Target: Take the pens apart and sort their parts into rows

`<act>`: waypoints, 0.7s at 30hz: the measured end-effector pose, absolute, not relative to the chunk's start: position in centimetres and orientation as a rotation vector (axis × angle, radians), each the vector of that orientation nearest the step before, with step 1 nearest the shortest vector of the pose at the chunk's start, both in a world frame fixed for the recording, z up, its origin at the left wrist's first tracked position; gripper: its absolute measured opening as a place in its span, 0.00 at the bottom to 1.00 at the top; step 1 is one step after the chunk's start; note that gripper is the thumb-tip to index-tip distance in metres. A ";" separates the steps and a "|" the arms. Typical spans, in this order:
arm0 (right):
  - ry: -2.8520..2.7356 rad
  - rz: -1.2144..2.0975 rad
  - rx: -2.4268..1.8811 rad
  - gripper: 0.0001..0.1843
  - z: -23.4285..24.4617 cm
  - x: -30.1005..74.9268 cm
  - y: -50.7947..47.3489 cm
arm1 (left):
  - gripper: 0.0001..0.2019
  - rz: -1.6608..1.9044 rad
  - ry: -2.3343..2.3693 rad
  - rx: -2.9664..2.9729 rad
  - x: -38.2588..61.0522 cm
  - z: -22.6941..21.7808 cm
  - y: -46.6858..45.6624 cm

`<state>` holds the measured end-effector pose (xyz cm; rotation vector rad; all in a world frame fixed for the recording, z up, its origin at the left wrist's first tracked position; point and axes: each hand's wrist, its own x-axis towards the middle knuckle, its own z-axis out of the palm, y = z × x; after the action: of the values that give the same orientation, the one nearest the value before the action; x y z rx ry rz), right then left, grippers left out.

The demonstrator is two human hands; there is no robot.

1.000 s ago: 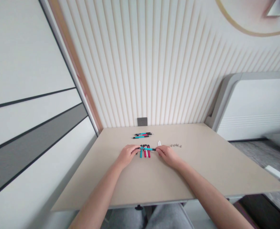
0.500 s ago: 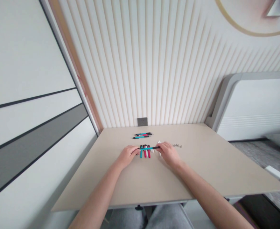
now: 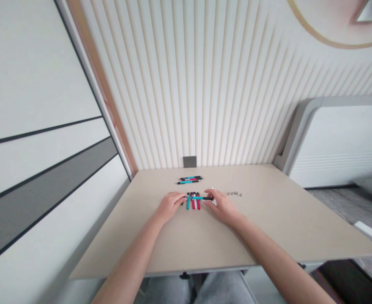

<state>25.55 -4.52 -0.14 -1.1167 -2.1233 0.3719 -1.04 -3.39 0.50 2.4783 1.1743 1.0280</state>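
Observation:
A teal and black pen (image 3: 198, 198) lies level between my hands above the table. My left hand (image 3: 168, 207) pinches its left end. At the black right end, the thumb and forefinger of my right hand (image 3: 222, 207) are spread apart around the tip. Below the pen is a row of short barrels with dark tops: a teal barrel (image 3: 187, 205), a red barrel (image 3: 192, 206) and another red barrel (image 3: 198, 206), with a white strip between the reds. Small white pieces (image 3: 214, 202) show partly behind my right fingers.
Pens lie together farther back on the beige table (image 3: 160, 181), among them a teal and black pen (image 3: 189, 182). Several small grey pieces (image 3: 236, 194) form a line right of my right hand. A dark wall socket (image 3: 190, 161) sits behind the table.
My right thumb and forefinger have spread from their closed grip on the pen's black end. My left hand keeps its hold, and the pen stays nearly in place.

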 end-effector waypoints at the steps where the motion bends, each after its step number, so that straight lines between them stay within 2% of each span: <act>1: -2.151 0.391 -1.102 0.12 0.0 25.5 -4.6 | 0.12 1.031 1.173 2.479 -1.0 0.5 -3.4; 6: -2.160 0.474 -1.140 0.10 0.3 25.4 -5.0 | 0.12 1.006 1.167 2.496 -1.1 0.4 -3.3; 9: -2.156 0.516 -1.120 0.13 0.3 25.3 -5.0 | 0.13 1.007 1.164 2.497 -1.1 0.3 -3.3; 13: -2.161 0.511 -1.131 0.09 0.0 25.2 -4.9 | 0.14 1.003 1.159 2.503 -1.1 0.2 -3.2; 21: -2.201 0.511 -1.040 0.14 -0.2 25.2 -4.7 | 0.12 0.989 1.157 2.500 -1.1 0.2 -3.2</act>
<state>25.24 -4.73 -0.23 -1.0404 -2.2010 0.5113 -1.10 -3.23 0.17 2.5002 1.1569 0.9893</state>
